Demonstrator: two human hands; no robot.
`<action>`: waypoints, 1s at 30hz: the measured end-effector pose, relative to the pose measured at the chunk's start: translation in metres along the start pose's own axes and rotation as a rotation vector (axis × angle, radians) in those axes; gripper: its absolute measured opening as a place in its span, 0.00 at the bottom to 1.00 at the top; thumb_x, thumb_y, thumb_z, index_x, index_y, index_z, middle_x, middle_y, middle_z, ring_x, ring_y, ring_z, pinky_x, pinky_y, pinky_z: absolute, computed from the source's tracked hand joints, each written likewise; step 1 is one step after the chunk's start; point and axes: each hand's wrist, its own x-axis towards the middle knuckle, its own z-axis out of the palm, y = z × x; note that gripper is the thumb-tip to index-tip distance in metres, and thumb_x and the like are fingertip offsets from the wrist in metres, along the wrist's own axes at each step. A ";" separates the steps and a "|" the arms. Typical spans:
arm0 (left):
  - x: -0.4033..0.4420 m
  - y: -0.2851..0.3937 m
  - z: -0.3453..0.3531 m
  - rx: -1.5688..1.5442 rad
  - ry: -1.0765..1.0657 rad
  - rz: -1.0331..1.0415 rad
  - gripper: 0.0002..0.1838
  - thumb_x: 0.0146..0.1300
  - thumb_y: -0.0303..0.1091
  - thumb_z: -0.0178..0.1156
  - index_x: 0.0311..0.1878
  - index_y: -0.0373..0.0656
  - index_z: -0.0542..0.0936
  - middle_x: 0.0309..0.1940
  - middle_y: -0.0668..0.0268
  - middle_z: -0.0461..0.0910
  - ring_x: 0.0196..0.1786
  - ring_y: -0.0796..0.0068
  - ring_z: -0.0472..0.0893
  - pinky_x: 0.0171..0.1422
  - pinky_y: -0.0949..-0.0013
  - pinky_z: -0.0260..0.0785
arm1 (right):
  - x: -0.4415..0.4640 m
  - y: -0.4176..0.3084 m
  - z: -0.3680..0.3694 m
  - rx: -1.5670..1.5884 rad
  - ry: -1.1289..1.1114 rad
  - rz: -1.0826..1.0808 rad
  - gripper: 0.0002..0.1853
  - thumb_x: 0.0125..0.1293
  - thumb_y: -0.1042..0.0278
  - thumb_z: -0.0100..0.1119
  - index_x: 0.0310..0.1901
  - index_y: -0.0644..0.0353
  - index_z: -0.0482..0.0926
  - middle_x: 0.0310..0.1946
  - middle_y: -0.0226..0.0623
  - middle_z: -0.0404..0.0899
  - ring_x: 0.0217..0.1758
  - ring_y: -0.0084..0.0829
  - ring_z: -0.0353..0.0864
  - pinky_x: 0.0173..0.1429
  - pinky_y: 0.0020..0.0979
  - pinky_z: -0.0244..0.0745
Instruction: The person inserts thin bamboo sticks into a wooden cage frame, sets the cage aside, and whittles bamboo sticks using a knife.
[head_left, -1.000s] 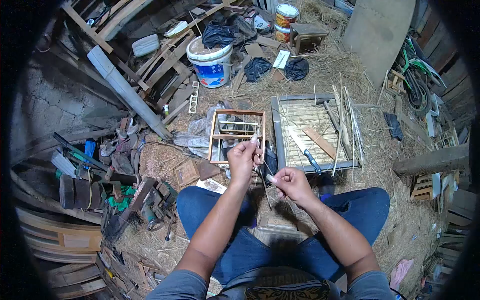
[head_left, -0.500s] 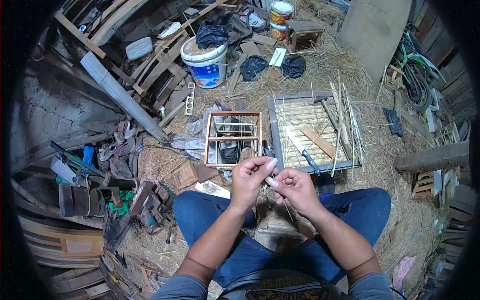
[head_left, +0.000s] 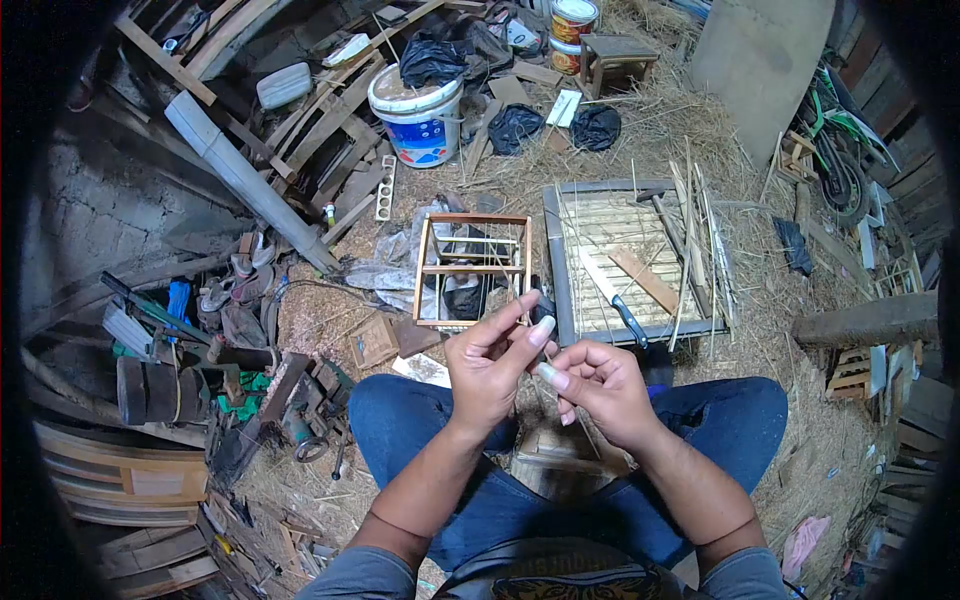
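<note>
In front of my lap, my left hand (head_left: 490,372) is raised with thumb and index finger bent around one end of a thin bamboo stick (head_left: 585,432). My right hand (head_left: 605,392) pinches the same stick close by, and its tail slants down below the fingers. The part between the fingertips is mostly hidden. Beyond my left hand stands a small wooden frame (head_left: 474,269) with thin bars inside. Past my right hand is a slatted panel (head_left: 600,235) with a grey border, bearing a knife (head_left: 613,297), a flat wood piece (head_left: 645,282) and a hammer (head_left: 660,225).
Long thin strips (head_left: 692,230) lie along the panel's right side. A white bucket (head_left: 416,130) with a black bag on top stands farther back, near a small stool (head_left: 617,62). Scrap wood and tools crowd the left. A thick beam (head_left: 865,318) juts in from the right.
My left index finger has lifted and straightened away from the thumb. My right hand has shifted slightly, still pinching the stick. The whole view has moved a little.
</note>
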 end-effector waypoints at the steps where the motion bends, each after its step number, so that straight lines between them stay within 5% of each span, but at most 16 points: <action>1: 0.000 0.000 0.002 0.003 0.004 0.017 0.19 0.69 0.23 0.69 0.63 0.32 0.83 0.36 0.62 0.89 0.36 0.81 0.86 0.42 0.76 0.78 | 0.000 -0.001 0.002 -0.006 0.036 0.010 0.08 0.76 0.67 0.66 0.47 0.63 0.81 0.31 0.28 0.83 0.30 0.15 0.79 0.34 0.21 0.77; 5: 0.012 0.003 -0.008 0.312 -0.046 0.085 0.21 0.69 0.26 0.71 0.64 0.32 0.83 0.35 0.66 0.88 0.35 0.85 0.83 0.41 0.78 0.76 | 0.005 0.007 -0.006 -0.112 0.061 -0.084 0.09 0.76 0.68 0.66 0.49 0.64 0.82 0.33 0.28 0.84 0.31 0.15 0.80 0.37 0.21 0.78; 8: 0.068 -0.014 -0.068 0.565 0.022 -0.054 0.20 0.73 0.42 0.68 0.56 0.33 0.88 0.33 0.68 0.88 0.37 0.84 0.83 0.42 0.75 0.76 | 0.008 -0.006 -0.016 -0.219 0.217 -0.122 0.10 0.77 0.66 0.65 0.50 0.65 0.82 0.33 0.29 0.84 0.33 0.17 0.82 0.39 0.22 0.80; 9: 0.086 -0.021 -0.080 0.707 0.039 0.089 0.20 0.74 0.44 0.66 0.47 0.32 0.89 0.30 0.63 0.89 0.32 0.78 0.83 0.38 0.70 0.75 | 0.010 -0.007 -0.024 -0.242 0.226 -0.151 0.11 0.78 0.65 0.64 0.51 0.65 0.81 0.32 0.30 0.84 0.32 0.17 0.83 0.38 0.22 0.80; 10: 0.102 -0.022 -0.094 0.994 -0.019 0.062 0.18 0.72 0.42 0.67 0.47 0.33 0.88 0.34 0.57 0.89 0.35 0.67 0.87 0.43 0.64 0.78 | 0.011 -0.011 -0.028 -0.236 0.248 -0.161 0.11 0.78 0.65 0.64 0.50 0.65 0.81 0.31 0.30 0.84 0.32 0.17 0.83 0.37 0.22 0.80; 11: 0.117 -0.039 -0.115 1.001 -0.020 0.063 0.18 0.72 0.42 0.67 0.47 0.33 0.88 0.34 0.57 0.89 0.35 0.67 0.87 0.43 0.64 0.78 | 0.012 -0.014 -0.031 -0.230 0.272 -0.171 0.11 0.78 0.66 0.63 0.50 0.65 0.81 0.31 0.30 0.84 0.31 0.17 0.83 0.36 0.22 0.79; 13: 0.143 -0.083 -0.151 1.511 -0.260 0.291 0.15 0.70 0.38 0.67 0.50 0.36 0.87 0.41 0.50 0.88 0.46 0.53 0.88 0.53 0.56 0.79 | 0.013 -0.016 -0.035 -0.206 0.277 -0.175 0.10 0.78 0.66 0.63 0.49 0.66 0.80 0.31 0.31 0.84 0.31 0.17 0.82 0.36 0.22 0.79; 14: 0.149 -0.087 -0.154 1.609 -0.353 0.230 0.14 0.69 0.39 0.65 0.52 0.42 0.85 0.44 0.49 0.87 0.54 0.47 0.85 0.62 0.49 0.76 | 0.014 -0.016 -0.037 -0.205 0.267 -0.168 0.10 0.78 0.66 0.63 0.49 0.66 0.80 0.30 0.30 0.84 0.31 0.17 0.82 0.35 0.21 0.78; 21: 0.178 -0.121 -0.198 1.830 -0.634 0.290 0.12 0.72 0.45 0.62 0.43 0.46 0.83 0.34 0.55 0.87 0.43 0.50 0.87 0.64 0.46 0.72 | 0.018 -0.019 -0.041 -0.229 0.242 -0.136 0.10 0.78 0.65 0.64 0.48 0.64 0.79 0.29 0.29 0.82 0.30 0.16 0.81 0.35 0.21 0.77; 22: 0.176 -0.117 -0.202 1.795 -0.584 0.484 0.12 0.71 0.44 0.63 0.39 0.46 0.83 0.28 0.57 0.86 0.36 0.49 0.86 0.55 0.48 0.76 | 0.019 -0.019 -0.042 -0.233 0.238 -0.139 0.10 0.78 0.65 0.64 0.48 0.65 0.80 0.29 0.29 0.82 0.31 0.16 0.81 0.35 0.21 0.77; 26: 0.175 -0.064 -0.210 1.794 -0.412 0.526 0.12 0.71 0.40 0.63 0.33 0.45 0.82 0.26 0.56 0.86 0.29 0.52 0.86 0.35 0.50 0.79 | 0.020 -0.028 -0.039 -0.221 0.252 -0.153 0.10 0.77 0.66 0.65 0.47 0.65 0.81 0.29 0.28 0.82 0.30 0.16 0.81 0.36 0.21 0.77; 30: 0.163 0.011 -0.221 1.696 -0.138 0.345 0.17 0.74 0.48 0.63 0.37 0.42 0.82 0.26 0.48 0.83 0.30 0.43 0.84 0.37 0.44 0.75 | 0.014 -0.043 -0.036 -0.280 0.288 -0.293 0.08 0.75 0.68 0.67 0.43 0.65 0.84 0.29 0.25 0.81 0.30 0.14 0.78 0.35 0.19 0.74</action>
